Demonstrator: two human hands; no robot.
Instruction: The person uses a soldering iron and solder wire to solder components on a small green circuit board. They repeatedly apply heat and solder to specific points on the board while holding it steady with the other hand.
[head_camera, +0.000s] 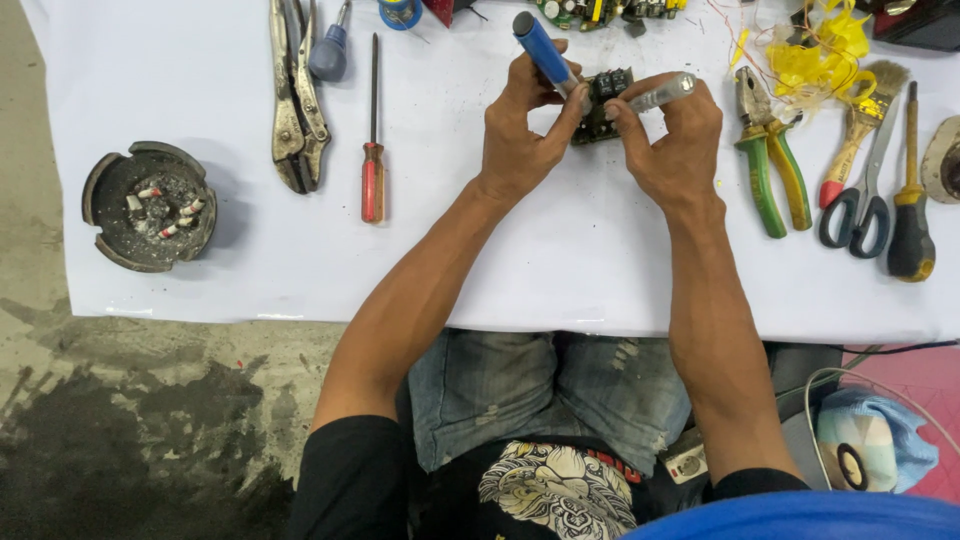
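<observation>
Nearest the camera sit the person's jeans-clad knees, then the edge of the white-covered worktop (200, 280). Above it both forearms meet over the middle of the sheet. The left hand (520, 135) is closed around a blue-handled tool (540, 48), fingers curled, with its thumb pressed to the small circuit board (603, 100). The right hand (672, 140) pinches the board's other side and also grips a slim silver tool (662, 92) between thumb and fingers.

The board is held off the worktop between both hands, tilted. It looks dark green, small, with black block-shaped parts on top; most of it is hidden by fingers.

As I judge it, the grip is crowded: two tools and one board in two hands, so a slip could drop the board or jab a fingertip.

Farther out lie a red-handled screwdriver (373, 150), locking pliers (295, 100), green-handled pliers (772, 160), scissors (862, 190), a brush (862, 115), yellow wire scraps (825, 55), and an ashtray (150, 206) far left.
</observation>
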